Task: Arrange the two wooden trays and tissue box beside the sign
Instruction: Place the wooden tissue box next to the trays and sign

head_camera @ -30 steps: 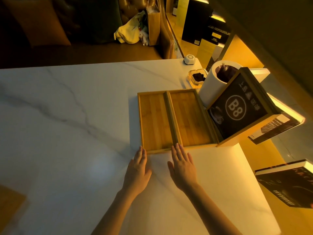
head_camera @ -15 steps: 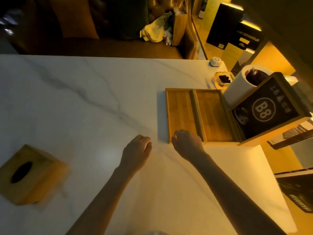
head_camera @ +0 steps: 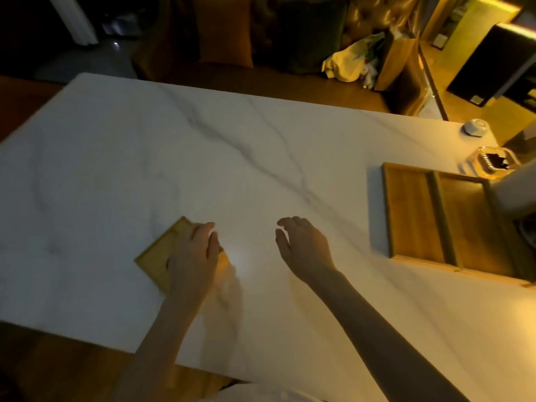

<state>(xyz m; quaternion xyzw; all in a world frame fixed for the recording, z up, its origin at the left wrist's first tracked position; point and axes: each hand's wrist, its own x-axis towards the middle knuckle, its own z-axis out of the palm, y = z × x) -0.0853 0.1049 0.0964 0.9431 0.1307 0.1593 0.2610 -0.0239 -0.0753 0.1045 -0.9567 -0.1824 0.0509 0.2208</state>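
Our left hand (head_camera: 193,261) lies over the tissue box (head_camera: 158,253), grip unclear; right hand (head_camera: 304,248) hovers, fingers released. Both trays (head_camera: 446,224) sit bare, touching.

no text, label or number can be read anywhere here. the sign itself lies outside the view.

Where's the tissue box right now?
Head view: the tissue box sits lower left on the table, under the left hand, far from the trays.
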